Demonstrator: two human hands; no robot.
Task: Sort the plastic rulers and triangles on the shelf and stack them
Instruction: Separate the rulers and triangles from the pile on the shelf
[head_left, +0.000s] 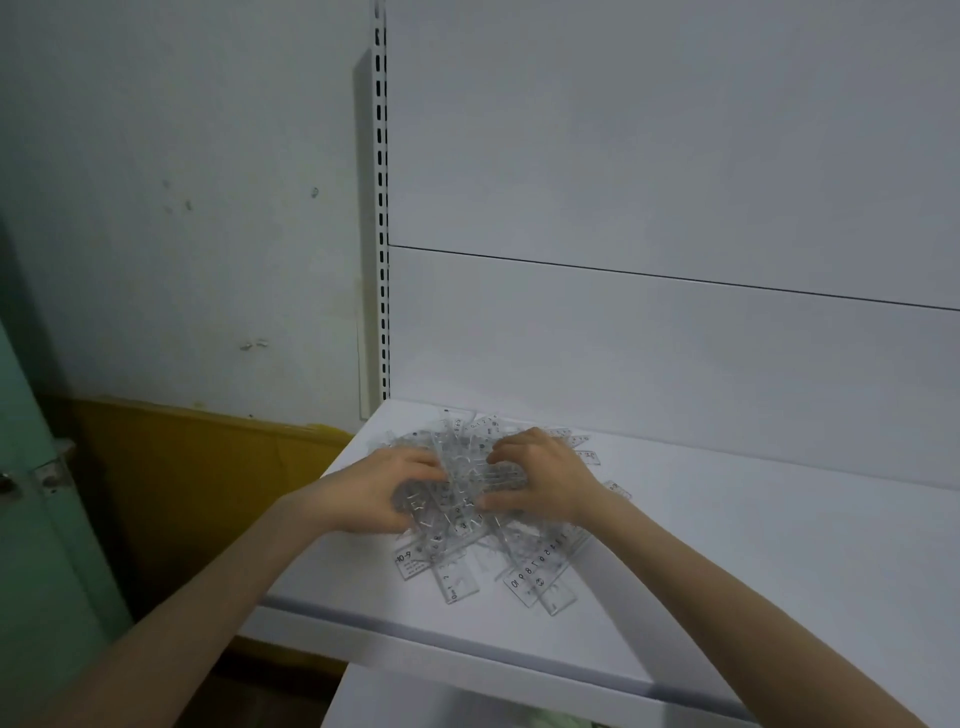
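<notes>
A pile (464, 480) of clear plastic rulers and triangles lies on the white shelf (727, 545), toward its left end and nearer the back panel (675, 353) than the front lip. The pieces are transparent with black scale marks and printed numbers, and they cross each other at every angle, so the heap has no single axis.

3 pieces stick out at the near side:
- A ruler (537, 569) numbered 4 to 10 has its long axis running from 7 to 1 o'clock, with the 10 end nearest the camera.
- A second ruler (457, 579) points almost straight to 6 o'clock.
- A short piece (413, 564) marked 10-9 lies at 7 o'clock of the heap, angled across.

More ends fan out at 12 to 2 o'clock, toward the panel. Which pieces are triangles is hard to tell in the tangle.

The left hand (379, 493) grips the heap's 9 o'clock side. Its fingers (423, 465) are curled inward, the tips sunk among the rulers.

The right hand (545, 480) sits on the 3 o'clock side. Its fingers (506, 451) are bent like a claw over the top and the thumb (493, 501) is below, so they clasp a clump between them. The middle of the heap shows in the narrow gap between the 2 hands.

A slotted upright (382, 208) rises at 12 o'clock of the shelf's left corner. A wall (182, 208), a yellow board (208, 467) and a green door (31, 519) stand at 9 o'clock.
</notes>
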